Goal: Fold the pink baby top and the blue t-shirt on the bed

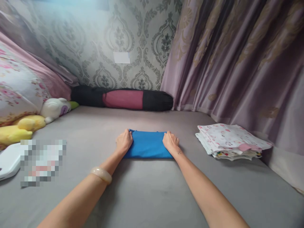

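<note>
A blue folded cloth (148, 144), probably a garment, lies flat as a rectangle on the grey bed sheet (152, 196). At its left far corner, my left hand (125, 140) is closed on the edge, with a pale bangle on that wrist. My right hand (171, 141) grips the opposite side near the far right corner, its fingers curled. The fingertips of both hands are partly hidden. Between the hands the cloth looks smooth, with its near edge lying straight.
A stack of folded patterned cloths (232, 141) lies at right, beside the purple curtain (213, 57). Along the wall rests a long black and maroon bag (123, 98). Plush toys (54, 109), a floral pillow (19, 85), a white object (10, 160) and a blurred item (44, 163) are at left.
</note>
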A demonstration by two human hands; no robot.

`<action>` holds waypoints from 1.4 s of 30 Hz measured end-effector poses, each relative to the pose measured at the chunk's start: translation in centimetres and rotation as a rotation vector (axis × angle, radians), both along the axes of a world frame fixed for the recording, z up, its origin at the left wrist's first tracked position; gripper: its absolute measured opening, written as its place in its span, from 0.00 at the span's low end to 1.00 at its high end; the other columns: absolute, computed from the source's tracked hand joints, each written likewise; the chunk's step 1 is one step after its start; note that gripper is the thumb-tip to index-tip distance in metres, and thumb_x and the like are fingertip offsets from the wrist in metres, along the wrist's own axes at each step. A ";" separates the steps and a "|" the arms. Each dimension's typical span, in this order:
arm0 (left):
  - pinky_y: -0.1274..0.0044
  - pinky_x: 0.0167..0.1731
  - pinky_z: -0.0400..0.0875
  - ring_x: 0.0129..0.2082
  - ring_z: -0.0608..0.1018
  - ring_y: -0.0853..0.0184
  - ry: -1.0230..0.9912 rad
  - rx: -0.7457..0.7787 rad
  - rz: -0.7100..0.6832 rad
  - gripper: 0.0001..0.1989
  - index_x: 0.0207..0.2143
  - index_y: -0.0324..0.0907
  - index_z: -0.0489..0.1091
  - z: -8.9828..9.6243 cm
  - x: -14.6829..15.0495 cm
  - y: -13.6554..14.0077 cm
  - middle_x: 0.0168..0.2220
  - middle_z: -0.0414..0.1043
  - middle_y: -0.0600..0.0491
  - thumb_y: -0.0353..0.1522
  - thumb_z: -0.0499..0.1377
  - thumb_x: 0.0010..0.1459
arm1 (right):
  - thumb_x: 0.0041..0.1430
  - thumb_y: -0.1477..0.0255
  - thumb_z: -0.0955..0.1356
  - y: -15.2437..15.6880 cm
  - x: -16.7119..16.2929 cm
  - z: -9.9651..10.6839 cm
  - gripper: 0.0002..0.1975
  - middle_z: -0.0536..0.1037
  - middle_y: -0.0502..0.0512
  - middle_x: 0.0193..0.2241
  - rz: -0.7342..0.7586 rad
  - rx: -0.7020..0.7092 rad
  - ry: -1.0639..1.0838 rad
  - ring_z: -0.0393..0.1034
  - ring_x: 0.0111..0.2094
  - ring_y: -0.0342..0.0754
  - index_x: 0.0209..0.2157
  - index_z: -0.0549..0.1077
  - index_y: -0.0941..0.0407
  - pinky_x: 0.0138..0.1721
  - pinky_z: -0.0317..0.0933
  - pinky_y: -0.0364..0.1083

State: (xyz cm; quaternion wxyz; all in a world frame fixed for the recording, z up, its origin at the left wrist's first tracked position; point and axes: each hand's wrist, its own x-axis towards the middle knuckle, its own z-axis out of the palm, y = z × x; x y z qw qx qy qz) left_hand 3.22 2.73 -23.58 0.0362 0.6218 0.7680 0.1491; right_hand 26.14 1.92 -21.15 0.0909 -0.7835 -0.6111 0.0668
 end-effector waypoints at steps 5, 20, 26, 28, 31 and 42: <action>0.70 0.36 0.68 0.40 0.79 0.55 -0.001 0.005 0.020 0.19 0.44 0.41 0.68 -0.1 0.0 0.1 0.40 0.77 0.41 0.39 0.41 0.66 | 0.69 0.71 0.53 0.1 0.0 0.2 0.19 0.77 0.71 0.43 -0.004 0.003 -0.002 0.73 0.47 0.57 0.48 0.69 0.64 0.46 0.60 0.50; 0.71 0.40 0.68 0.45 0.78 0.55 -0.194 -0.031 0.066 0.22 0.45 0.37 0.66 1.3 -0.2 -0.9 0.43 0.76 0.37 0.43 0.41 0.65 | 0.68 0.68 0.54 -0.3 0.6 1.0 0.20 0.76 0.70 0.46 -0.018 -0.027 0.068 0.71 0.49 0.56 0.49 0.70 0.62 0.47 0.60 0.50; 0.69 0.48 0.65 0.52 0.72 0.53 -0.080 0.063 -0.058 0.24 0.52 0.32 0.62 2.4 0.6 -2.9 0.51 0.69 0.34 0.42 0.46 0.63 | 0.68 0.70 0.53 -1.4 -1.2 1.8 0.21 0.73 0.72 0.50 -0.005 0.128 0.009 0.67 0.52 0.58 0.50 0.69 0.64 0.50 0.59 0.52; 0.67 0.51 0.63 0.55 0.70 0.52 -0.013 0.081 -0.163 0.24 0.54 0.32 0.61 2.3 2.0 -3.5 0.54 0.66 0.34 0.40 0.46 0.64 | 0.68 0.69 0.53 -2.1 -2.9 1.4 0.21 0.69 0.69 0.55 0.148 0.191 -0.022 0.62 0.57 0.57 0.52 0.69 0.62 0.55 0.54 0.54; 0.63 0.59 0.54 0.63 0.59 0.51 0.037 0.055 -0.292 0.26 0.60 0.31 0.57 1.4 4.0 -3.9 0.62 0.59 0.36 0.37 0.43 0.65 | 0.68 0.67 0.54 -3.0 -5.0 0.3 0.23 0.59 0.64 0.63 0.388 0.169 -0.023 0.48 0.65 0.57 0.60 0.63 0.58 0.63 0.40 0.58; 0.51 0.61 0.44 0.68 0.47 0.53 0.184 -0.079 -0.324 0.30 0.66 0.38 0.51 -0.6 5.0 -4.2 0.68 0.46 0.43 0.41 0.36 0.66 | 0.67 0.66 0.53 -4.1 -5.7 -1.5 0.27 0.48 0.60 0.67 0.414 0.044 0.020 0.38 0.68 0.56 0.65 0.55 0.54 0.64 0.29 0.62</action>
